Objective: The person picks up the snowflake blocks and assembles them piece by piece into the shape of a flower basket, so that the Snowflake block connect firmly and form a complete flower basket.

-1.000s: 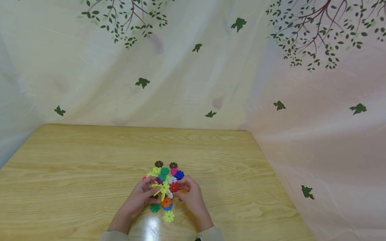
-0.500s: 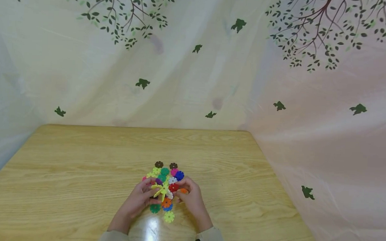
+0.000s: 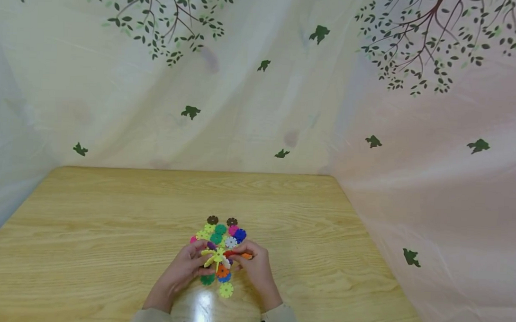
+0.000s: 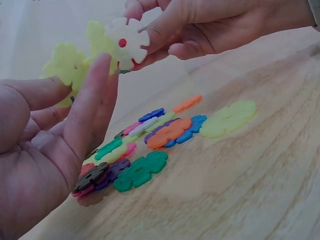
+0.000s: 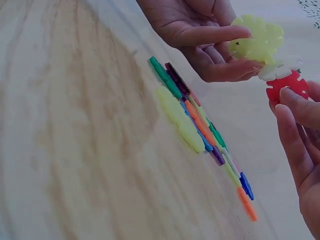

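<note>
My left hand [image 3: 188, 266] holds the yellow side of a small joined cluster of flower-shaped plastic discs above the table. Its yellow discs [image 4: 67, 67] lie between thumb and fingers in the left wrist view. Beside them is a white disc [image 4: 131, 41], upright and facing that camera. A red disc [image 5: 286, 86] meets the white one, and my right hand [image 3: 256, 267] pinches it between thumb and fingers. Seen from the head, the red disc is nearly edge-on. How deeply the discs slot together cannot be told.
Loose discs lie flat below the hands: a green one [image 4: 141, 171], an orange one [image 4: 170, 133], a yellow one [image 3: 226, 289], a dark blue one [image 3: 240, 235], two brown ones at the back, and several more. A pale printed cloth [image 3: 243, 108] hangs behind the wooden table [image 3: 111, 212].
The red disc has turned from facing the head camera to nearly edge-on as my right fingers tilted it. The yellow cluster has shifted slightly. The loose discs have stayed put.
</note>
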Motion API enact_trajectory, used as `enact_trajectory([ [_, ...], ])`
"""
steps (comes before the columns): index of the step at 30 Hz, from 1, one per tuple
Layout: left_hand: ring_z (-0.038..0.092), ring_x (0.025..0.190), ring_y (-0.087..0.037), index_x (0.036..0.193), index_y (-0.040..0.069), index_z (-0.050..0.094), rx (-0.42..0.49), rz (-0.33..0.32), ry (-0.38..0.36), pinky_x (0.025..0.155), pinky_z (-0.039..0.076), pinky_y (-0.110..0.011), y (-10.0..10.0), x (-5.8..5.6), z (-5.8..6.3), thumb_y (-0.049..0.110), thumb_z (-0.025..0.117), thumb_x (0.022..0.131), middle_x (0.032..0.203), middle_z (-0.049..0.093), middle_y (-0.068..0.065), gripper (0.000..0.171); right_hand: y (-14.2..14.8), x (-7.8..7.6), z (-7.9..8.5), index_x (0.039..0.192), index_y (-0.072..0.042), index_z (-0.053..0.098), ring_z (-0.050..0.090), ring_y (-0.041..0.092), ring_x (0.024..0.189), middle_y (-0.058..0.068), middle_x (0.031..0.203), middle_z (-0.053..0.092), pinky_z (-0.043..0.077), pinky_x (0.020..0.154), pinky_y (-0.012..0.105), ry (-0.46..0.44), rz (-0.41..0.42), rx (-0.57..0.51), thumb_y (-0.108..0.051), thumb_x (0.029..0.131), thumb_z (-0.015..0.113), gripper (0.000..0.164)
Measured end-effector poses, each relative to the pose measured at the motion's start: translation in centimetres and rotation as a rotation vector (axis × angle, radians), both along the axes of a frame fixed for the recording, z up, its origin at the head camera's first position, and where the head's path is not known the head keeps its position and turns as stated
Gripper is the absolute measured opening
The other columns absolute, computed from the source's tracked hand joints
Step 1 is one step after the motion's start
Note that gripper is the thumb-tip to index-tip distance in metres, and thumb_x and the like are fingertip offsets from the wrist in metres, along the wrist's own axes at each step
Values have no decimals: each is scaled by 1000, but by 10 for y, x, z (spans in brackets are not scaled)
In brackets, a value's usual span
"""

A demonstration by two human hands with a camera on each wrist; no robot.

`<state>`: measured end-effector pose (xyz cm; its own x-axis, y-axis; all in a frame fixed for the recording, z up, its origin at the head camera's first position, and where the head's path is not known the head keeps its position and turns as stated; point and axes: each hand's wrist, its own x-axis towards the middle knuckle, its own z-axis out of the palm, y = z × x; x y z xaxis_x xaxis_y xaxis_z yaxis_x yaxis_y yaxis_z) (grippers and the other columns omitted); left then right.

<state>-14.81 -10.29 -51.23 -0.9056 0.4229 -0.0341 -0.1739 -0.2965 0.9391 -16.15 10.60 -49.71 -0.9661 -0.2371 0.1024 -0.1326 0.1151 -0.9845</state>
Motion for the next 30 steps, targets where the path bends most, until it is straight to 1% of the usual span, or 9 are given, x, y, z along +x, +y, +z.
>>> enact_trajectory([
  [3, 65, 90, -13, 113, 7, 56, -12, -2, -4, 81, 60, -26, 0, 0, -1, -3, 49, 96, 111, 56, -1, 20, -1, 1, 1, 89, 8, 67, 67, 14, 71, 24, 94, 65, 60, 59, 27, -10, 6, -16, 2, 84, 69, 8],
  [7, 66, 89, -12, 114, 4, 56, -22, 20, -5, 81, 60, -26, 1, 1, -1, -4, 50, 96, 110, 59, 0, 21, -3, 2, 1, 89, 9, 65, 66, 10, 70, 25, 94, 66, 61, 60, 30, -11, 6, -30, 4, 84, 69, 8],
  [9, 67, 88, -13, 115, 2, 54, -26, 28, 1, 80, 60, -26, 3, 2, -1, -3, 50, 96, 108, 60, 0, 20, -3, 2, 0, 89, 8, 64, 67, 11, 74, 22, 94, 67, 61, 62, 30, 26, 15, -13, 5, 84, 68, 7],
  [12, 68, 85, -12, 116, -1, 52, -47, 32, 17, 78, 60, -27, 5, 0, -2, 0, 53, 96, 104, 62, 1, 20, -2, 0, -4, 92, 2, 66, 68, 18, 87, 16, 96, 67, 61, 71, 25, 102, 45, 67, 5, 85, 68, 8],
  [15, 68, 82, -12, 120, -6, 48, -75, 43, 15, 76, 61, -28, 8, -1, -2, 3, 55, 96, 102, 62, 1, 27, 3, -5, -7, 99, -6, 68, 66, 21, 99, 8, 99, 68, 57, 76, 19, 140, 40, 165, 0, 86, 69, 15],
  [18, 67, 83, -14, 129, -11, 42, -98, 58, -7, 77, 61, -29, 9, -1, 0, 4, 55, 96, 108, 60, -1, 39, 12, -9, -9, 105, -10, 67, 64, 20, 98, 6, 102, 69, 55, 73, 18, 109, -37, 238, -4, 85, 72, 22],
  [22, 65, 86, -14, 136, -13, 34, -107, 69, -28, 78, 61, -30, 9, -1, 1, 2, 54, 95, 115, 53, -4, 48, 22, -14, -12, 112, -9, 68, 61, 18, 93, 6, 103, 68, 54, 74, 20, 77, -136, 383, -8, 84, 74, 29],
  [26, 64, 84, -12, 134, -14, 34, -95, 78, -31, 76, 61, -28, 8, -1, 0, 1, 54, 94, 112, 52, -3, 47, 25, -15, -13, 113, -6, 69, 56, 15, 87, 6, 100, 63, 51, 72, 21, 39, -148, 522, -10, 84, 74, 30],
  [30, 65, 82, -11, 129, -14, 38, -72, 67, -19, 75, 60, -25, 6, -1, -2, 3, 58, 92, 107, 58, 0, 46, 23, -14, -13, 105, -2, 71, 51, 15, 81, 8, 93, 57, 46, 66, 21, 36, -169, 571, -8, 81, 75, 24],
])
